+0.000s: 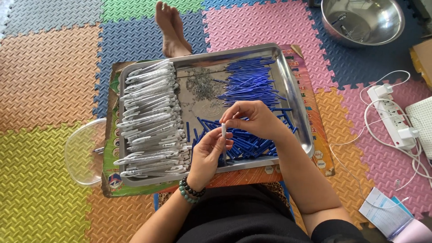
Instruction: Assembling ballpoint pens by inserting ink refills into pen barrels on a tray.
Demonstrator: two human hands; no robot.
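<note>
Where pen parts fill the tray (294, 96), a white barrel (223, 130) between both hands.

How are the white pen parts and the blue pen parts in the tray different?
The white pen parts fill the left of the metal tray, stacked crosswise; the blue pen parts lie right, thinner and more scattered. Both are loose in the same tray.

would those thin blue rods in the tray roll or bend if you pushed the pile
The blue rods look round and slim, so they would probably roll and scatter. The tray rim should stop them. They lie straight, so likely stiff and light.
</note>
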